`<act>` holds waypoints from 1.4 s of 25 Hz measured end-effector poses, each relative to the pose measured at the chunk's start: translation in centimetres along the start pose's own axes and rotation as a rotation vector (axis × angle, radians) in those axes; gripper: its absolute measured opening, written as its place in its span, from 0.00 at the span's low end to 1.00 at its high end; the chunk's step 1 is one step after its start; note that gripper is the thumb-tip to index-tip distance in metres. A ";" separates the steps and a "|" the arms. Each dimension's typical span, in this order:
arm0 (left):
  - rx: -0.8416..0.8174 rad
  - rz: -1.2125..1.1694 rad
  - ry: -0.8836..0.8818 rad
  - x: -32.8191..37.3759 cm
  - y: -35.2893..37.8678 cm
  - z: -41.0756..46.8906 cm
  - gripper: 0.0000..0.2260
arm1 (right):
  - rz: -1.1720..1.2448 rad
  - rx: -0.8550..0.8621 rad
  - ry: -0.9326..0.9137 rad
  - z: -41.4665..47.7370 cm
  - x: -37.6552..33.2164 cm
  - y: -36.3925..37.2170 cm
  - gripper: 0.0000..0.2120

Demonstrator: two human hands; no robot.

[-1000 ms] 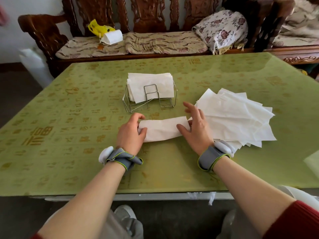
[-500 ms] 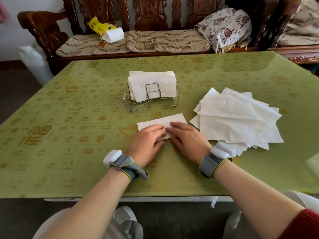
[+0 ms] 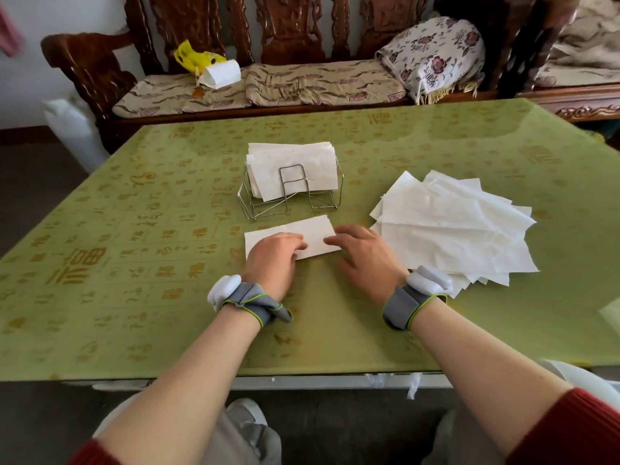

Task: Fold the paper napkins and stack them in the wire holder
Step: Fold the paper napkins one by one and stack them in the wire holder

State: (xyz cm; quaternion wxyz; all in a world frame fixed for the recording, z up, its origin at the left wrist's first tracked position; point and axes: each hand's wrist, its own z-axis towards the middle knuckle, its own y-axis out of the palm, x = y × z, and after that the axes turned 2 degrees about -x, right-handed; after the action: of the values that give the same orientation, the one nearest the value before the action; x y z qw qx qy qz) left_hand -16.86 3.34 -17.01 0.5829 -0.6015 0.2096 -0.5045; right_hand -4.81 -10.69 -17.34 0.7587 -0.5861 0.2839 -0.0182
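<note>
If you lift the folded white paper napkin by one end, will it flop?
Probably: the folded white paper napkin looks thin, so it would likely droop. It seems very light, and may slide easily on the glossy green table.

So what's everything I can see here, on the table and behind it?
table: one, green and gold, foreground
wire holder: one, silver, middle of the table
stacked napkins: one batch, white, standing in the holder
folded napkin: one, white, flat in front of the holder
unfolded napkins: one pile, white, table's right side
bench: one, dark carved wood, behind the table
floral bundle: one, cream, bench's right end
yellow bag: one, yellow, bench's left end
wristbands: two, grey and white, one on each wrist
left hand: one, pressing flat on the folded napkin
right hand: one, fingertips touching that napkin's right end
</note>
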 end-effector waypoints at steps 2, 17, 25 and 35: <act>-0.076 -0.050 0.150 3.6 0.7 0.9 0.14 | 0.060 0.130 0.063 -0.4 1.2 -1.7 0.20; 0.049 -0.180 0.185 10.5 3.7 2.9 0.04 | -0.122 0.195 0.185 -5.6 7.3 -5.7 0.15; 0.072 -0.138 0.253 7.0 0.8 0.0 0.10 | 0.124 0.153 -0.016 -5.6 2.6 -5.7 0.12; -0.039 -0.195 0.050 1.9 -1.8 -5.7 0.01 | -0.041 -0.094 0.172 -5.2 -1.7 -3.2 0.10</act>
State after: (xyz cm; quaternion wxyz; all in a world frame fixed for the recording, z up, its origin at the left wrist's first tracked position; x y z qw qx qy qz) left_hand -21.61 -0.62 -15.75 0.5137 -0.6176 0.1740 -0.5696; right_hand -7.58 -15.71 -14.54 0.7025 -0.6231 0.3365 -0.0705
